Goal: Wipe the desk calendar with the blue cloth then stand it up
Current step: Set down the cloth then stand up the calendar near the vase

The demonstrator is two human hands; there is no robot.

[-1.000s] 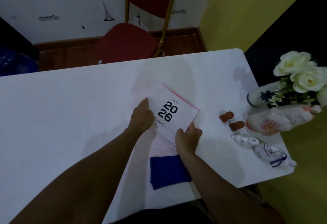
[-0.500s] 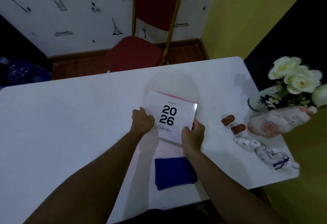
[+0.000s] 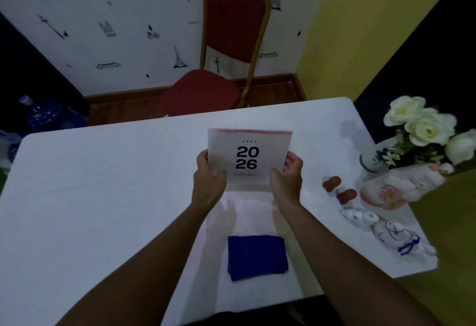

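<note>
The desk calendar (image 3: 249, 159) is gripped at its lower corners by the left hand (image 3: 209, 176) at 9 o'clock and the right hand (image 3: 288, 176) at 3 o'clock, cover facing the wearer, long axis crosswise; the blue cloth (image 3: 257, 257) lies untouched at 6 o'clock, equally near both hands.

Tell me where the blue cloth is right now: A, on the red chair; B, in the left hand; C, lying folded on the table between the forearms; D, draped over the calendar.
C: the blue cloth lies folded on the table, nearer the person than the desk calendar, which the left hand and right hand grip by its side edges.
</note>
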